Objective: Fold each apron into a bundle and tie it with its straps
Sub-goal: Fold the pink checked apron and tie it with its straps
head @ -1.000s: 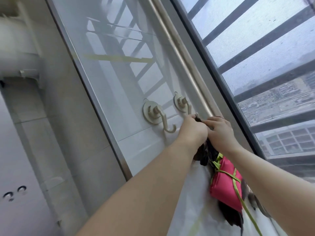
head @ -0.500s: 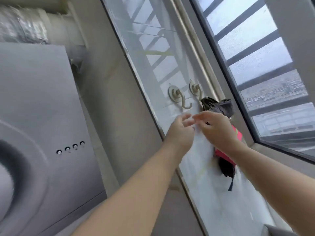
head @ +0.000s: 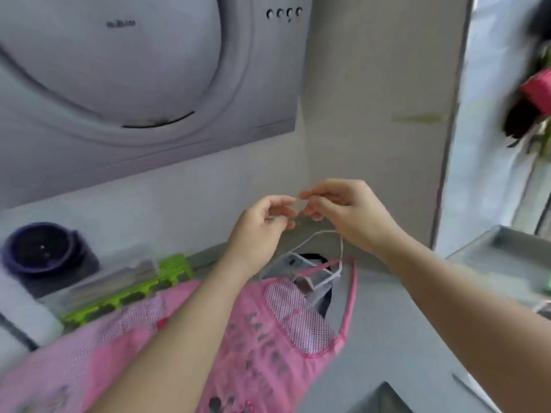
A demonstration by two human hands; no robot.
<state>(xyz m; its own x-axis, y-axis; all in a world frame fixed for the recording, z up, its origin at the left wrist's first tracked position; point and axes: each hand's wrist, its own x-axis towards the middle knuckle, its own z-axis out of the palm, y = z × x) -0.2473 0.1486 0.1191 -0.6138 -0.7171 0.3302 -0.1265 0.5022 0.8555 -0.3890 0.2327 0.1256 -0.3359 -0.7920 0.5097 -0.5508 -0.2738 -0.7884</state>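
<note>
Nearest to us the pink apron (head: 268,338) lies spread flat on the grey counter (head: 387,338), its checked bib patch facing up and dark lettering across it. Both our forearms pass over it. A pink neck strap (head: 353,293) curves along the apron's right edge.

Just past the apron's top edge sits a bunched pale cloth (head: 298,263) with a dark part behind it. A thin white strap (head: 341,251) rises from it in a loop.

Above the apron's top edge our two hands meet in the air, fingertips touching. The left hand (head: 262,225) has its fingers curled and pinches the white strap, which shows as a pale line across them. The right hand (head: 348,210) also has its fingers curled in a pinch, and the loop hangs from just under it; blur hides the exact grip.

Left of the apron a green rack (head: 134,290) pokes out from under its edge, and beyond that stands a dark purple pot (head: 44,248). Right of the apron is a metal tray (head: 507,248).

Farthest off, a grey range hood (head: 119,70) is mounted on the wall above the apron, and a tied pink bundle (head: 536,87) hangs high to the apron's right.
</note>
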